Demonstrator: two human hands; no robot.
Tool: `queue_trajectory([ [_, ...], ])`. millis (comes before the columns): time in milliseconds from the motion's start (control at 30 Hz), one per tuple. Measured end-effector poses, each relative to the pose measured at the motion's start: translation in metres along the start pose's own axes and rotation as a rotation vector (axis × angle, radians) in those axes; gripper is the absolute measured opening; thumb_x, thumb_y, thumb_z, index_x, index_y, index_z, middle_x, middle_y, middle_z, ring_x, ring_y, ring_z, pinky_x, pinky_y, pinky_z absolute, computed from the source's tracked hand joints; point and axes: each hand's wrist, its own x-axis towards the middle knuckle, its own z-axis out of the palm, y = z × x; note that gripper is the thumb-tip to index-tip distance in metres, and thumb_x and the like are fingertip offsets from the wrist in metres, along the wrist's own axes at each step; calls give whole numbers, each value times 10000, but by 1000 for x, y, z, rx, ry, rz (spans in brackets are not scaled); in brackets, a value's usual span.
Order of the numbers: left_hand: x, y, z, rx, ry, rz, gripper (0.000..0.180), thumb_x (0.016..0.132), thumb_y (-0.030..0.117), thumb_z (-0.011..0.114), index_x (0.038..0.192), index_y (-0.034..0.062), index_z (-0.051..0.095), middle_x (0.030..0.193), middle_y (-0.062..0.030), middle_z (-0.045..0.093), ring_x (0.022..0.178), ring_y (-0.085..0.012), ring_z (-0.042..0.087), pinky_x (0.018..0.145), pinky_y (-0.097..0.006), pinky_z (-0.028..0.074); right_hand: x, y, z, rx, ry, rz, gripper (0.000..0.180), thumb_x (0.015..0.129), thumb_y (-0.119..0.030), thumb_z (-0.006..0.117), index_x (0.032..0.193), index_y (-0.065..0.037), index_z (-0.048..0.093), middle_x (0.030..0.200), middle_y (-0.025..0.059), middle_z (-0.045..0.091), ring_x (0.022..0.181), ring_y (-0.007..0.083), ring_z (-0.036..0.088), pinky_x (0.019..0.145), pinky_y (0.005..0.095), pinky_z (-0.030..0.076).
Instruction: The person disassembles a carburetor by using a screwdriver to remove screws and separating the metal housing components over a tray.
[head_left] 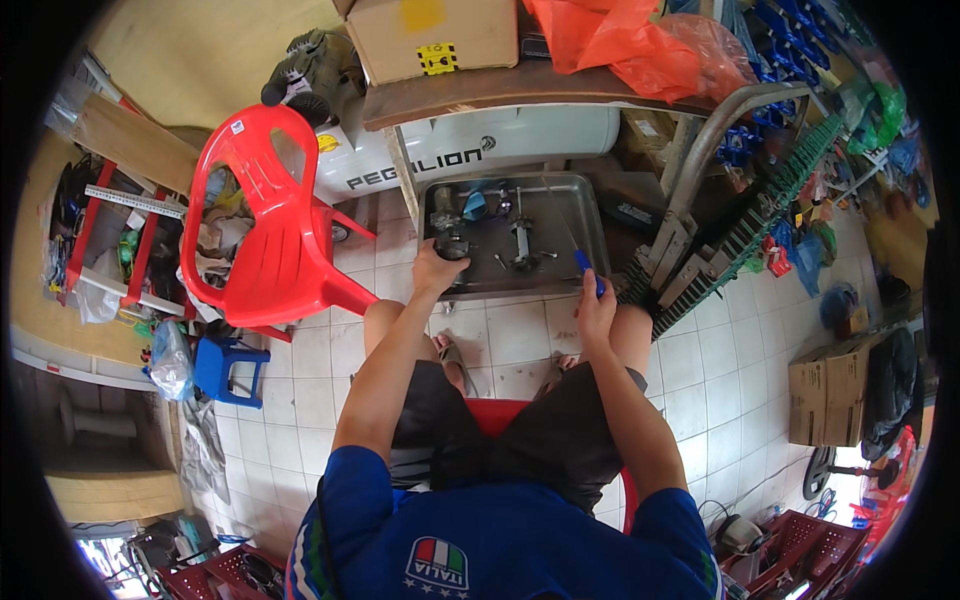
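Note:
My left hand (438, 270) is closed around a dark, round metal part (453, 247) at the left side of a metal tray (602, 225). My right hand (597, 312), at the tray's near right corner, grips a screwdriver (586, 262) by its blue handle. The thin shaft points up and left over the tray, apart from the round part. Inside the tray stands a silver metal part (521, 240) with a long stem. A blue piece (475, 206) and several small metal parts lie around it. The fingertips of my left hand are partly hidden by the part.
A red plastic chair (265, 235) stands to the left, a small blue stool (228, 372) below it. Behind the tray are a white tank (540, 140) and a wooden table (480, 92) bearing a carton (432, 40). A metal frame with green bristle-like rows (740, 215) leans at the right.

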Motion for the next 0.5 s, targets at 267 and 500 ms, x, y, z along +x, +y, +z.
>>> queue_trajectory([
  [267, 3, -1, -2, 107, -120, -24, 855, 655, 507, 839, 1239, -58, 573, 1104, -257, 695, 1054, -380, 679, 919, -420, 546, 1, -2, 8, 40, -20, 55, 436, 988, -425, 619, 996, 10, 592, 603, -17, 480, 452, 70, 446, 402, 265, 364],
  [500, 9, 4, -6, 341, -170, 48, 698, 722, 522, 793, 1068, -64, 636, 1046, -286, 695, 1019, -427, 677, 899, -462, 548, 4, -6, 7, 78, -40, 81, 439, 980, -429, 630, 1000, 8, 583, 613, -18, 474, 459, 70, 445, 398, 266, 367],
])
